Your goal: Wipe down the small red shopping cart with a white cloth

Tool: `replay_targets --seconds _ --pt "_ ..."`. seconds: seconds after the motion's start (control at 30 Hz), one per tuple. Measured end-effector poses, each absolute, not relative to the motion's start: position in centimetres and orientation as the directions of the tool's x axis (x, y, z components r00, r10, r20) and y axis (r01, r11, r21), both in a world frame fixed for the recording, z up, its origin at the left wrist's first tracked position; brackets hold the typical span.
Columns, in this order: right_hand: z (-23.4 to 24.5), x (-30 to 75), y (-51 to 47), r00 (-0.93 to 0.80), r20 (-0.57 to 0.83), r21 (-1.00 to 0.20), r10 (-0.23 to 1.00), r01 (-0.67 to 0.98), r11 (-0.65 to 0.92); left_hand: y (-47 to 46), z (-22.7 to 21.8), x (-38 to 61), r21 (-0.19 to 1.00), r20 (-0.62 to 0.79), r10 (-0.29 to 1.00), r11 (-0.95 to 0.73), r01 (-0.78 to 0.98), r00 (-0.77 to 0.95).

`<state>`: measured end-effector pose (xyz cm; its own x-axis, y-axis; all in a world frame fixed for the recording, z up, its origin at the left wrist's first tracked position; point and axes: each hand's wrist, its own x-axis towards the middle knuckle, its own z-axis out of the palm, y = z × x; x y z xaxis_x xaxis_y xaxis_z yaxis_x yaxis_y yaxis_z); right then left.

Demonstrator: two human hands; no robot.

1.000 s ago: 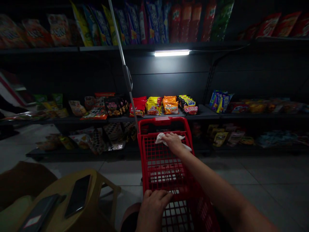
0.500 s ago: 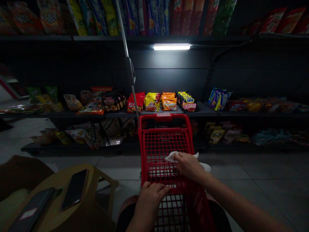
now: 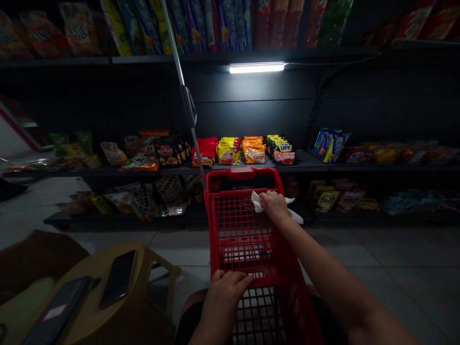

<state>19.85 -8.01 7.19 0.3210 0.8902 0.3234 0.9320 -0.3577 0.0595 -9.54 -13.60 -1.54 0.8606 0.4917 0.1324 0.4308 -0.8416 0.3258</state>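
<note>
In front of me stands a red plastic shopping cart with grid panels. My right hand is closed around a white cloth, possibly a tissue, whose ends stick out on both sides of the fingers. It presses against the upper right part of the cart's grid panel. Lower down, my left hand curls its fingers over the cart's near cross edge. The left fingertips are partly hidden behind that edge.
Beyond the cart, a dark shelf carries rows of snack packets under a lit tube lamp. A slanting metal pole rises left of the cart. On a tan stool at left lie a phone and a dark flat device.
My right hand has moved up and away from me along the cart's panel, carrying the white cloth. The left hand keeps its place on the cart. The view has shifted slightly.
</note>
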Motion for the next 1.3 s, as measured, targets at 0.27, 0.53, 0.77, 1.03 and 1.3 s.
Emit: replay_targets --seconds 0.27,0.53,0.77,1.03,1.3 --pt "1.5 12.8 -19.6 -0.008 0.262 0.051 0.965 0.999 -0.005 -13.9 -0.5 -9.4 0.271 0.101 0.495 -0.849 0.455 0.863" --pt "5.2 19.8 -16.7 0.054 0.231 0.128 0.971 0.988 -0.085 -14.0 -0.3 -9.2 0.283 0.079 0.496 -0.843 0.457 0.865" --pt "7.1 22.0 -12.6 0.339 0.3 0.103 0.892 0.918 -0.384 -14.2 0.1 -9.4 0.297 0.066 0.492 -0.84 0.454 0.868" --pt "2.6 14.9 -23.7 0.135 0.138 0.09 0.981 0.985 -0.148 -14.3 0.3 -9.3 0.295 0.093 0.481 -0.85 0.437 0.872" --pt "5.2 21.0 -17.0 0.186 0.217 0.14 0.958 0.966 -0.219 -14.2 -0.2 -9.1 0.311 0.14 0.499 -0.842 0.44 0.855"
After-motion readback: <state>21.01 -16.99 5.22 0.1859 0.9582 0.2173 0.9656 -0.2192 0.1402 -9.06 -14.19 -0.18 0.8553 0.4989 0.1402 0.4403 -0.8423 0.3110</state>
